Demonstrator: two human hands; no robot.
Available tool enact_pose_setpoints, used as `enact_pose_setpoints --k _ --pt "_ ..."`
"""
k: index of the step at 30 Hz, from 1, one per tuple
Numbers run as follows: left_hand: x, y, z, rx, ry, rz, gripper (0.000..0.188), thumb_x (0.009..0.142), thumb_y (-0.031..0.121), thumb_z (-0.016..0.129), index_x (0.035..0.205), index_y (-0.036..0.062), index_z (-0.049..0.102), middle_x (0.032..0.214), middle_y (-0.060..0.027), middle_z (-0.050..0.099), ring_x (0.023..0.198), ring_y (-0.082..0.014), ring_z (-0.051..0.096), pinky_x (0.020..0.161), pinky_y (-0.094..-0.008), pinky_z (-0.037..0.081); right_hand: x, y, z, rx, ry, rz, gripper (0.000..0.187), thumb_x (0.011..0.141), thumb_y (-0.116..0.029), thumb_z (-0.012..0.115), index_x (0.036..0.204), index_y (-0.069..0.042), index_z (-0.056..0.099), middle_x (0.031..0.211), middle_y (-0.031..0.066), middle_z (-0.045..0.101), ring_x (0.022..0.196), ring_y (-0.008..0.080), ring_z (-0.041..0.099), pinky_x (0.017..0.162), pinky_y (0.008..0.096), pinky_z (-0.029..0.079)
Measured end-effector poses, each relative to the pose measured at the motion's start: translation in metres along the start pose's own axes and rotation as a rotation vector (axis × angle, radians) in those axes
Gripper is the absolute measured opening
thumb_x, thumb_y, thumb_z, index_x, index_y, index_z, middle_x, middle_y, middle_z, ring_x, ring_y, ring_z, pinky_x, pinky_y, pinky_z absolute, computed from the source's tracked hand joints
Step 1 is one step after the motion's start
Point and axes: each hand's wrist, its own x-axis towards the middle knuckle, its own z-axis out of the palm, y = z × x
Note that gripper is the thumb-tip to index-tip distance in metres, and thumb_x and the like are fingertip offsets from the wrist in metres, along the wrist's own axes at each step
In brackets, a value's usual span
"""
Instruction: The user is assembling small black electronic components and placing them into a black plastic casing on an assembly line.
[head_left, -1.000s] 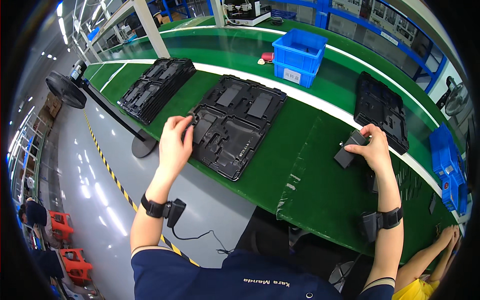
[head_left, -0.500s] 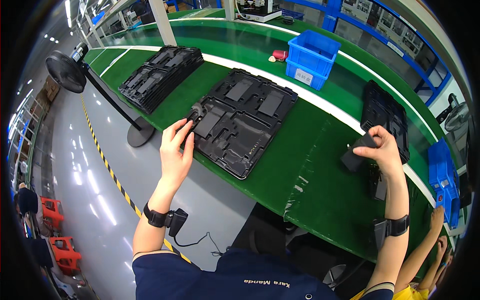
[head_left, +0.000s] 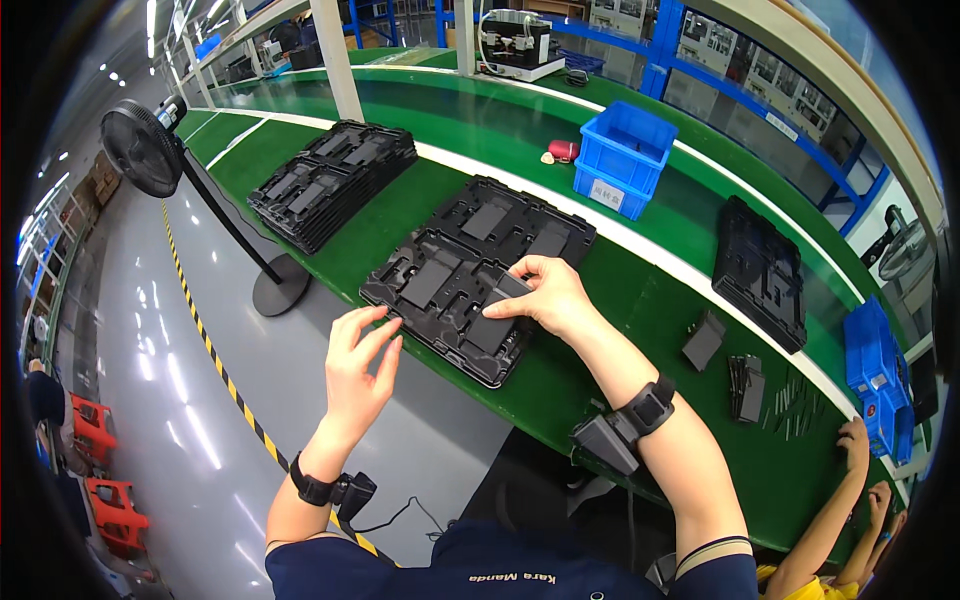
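A black moulded tray lies on the green bench in front of me. Flat dark rectangular pieces sit in its recesses, one at the near left and two in the far half. My right hand pinches another dark rectangular piece at the near right recess; whether it touches the bottom I cannot tell. Beside the tray's near left edge, my left hand is open, fingers apart and holding nothing. Farther right on the bench are a dark block and a small group of similar pieces.
Stacked black trays stand at left, another tray at right. Blue bins and a red roll are behind. Thin strips and a co-worker's hand are at right; a fan stands left.
My right hand has swung left from the bench's right side to the tray, carrying a dark piece. My left hand has come slightly off the tray's edge.
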Motion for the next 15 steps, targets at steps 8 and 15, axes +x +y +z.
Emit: enact_pose_setpoints --k 8,15 --pt "0.001 0.032 0.022 -0.067 -0.112 0.147 0.032 0.07 0.004 0.068 0.102 0.005 0.063 0.11 -0.0116 0.057 0.105 -0.0311 0.052 0.088 -0.0383 0.044 -0.024 -0.017 0.01 -0.488 0.216 -0.247 0.064 0.052 -0.039 0.082 0.105 -0.007 0.065 0.096 0.0079 0.053 0.1 0.023 0.049 0.086 0.0358 0.042" --pt "0.0 0.04 0.046 0.013 -0.269 0.207 0.034 0.074 0.007 0.057 0.109 0.0048 0.061 0.12 -0.013 0.052 0.114 -0.0326 0.046 0.097 -0.0462 0.033 -0.047 -0.024 -0.093 -0.571 0.39 -0.504 0.025 0.074 -0.022 0.068 0.095 -0.01 0.066 0.088 0.0104 0.056 0.092 0.0286 0.054 0.081 0.0389 0.044"
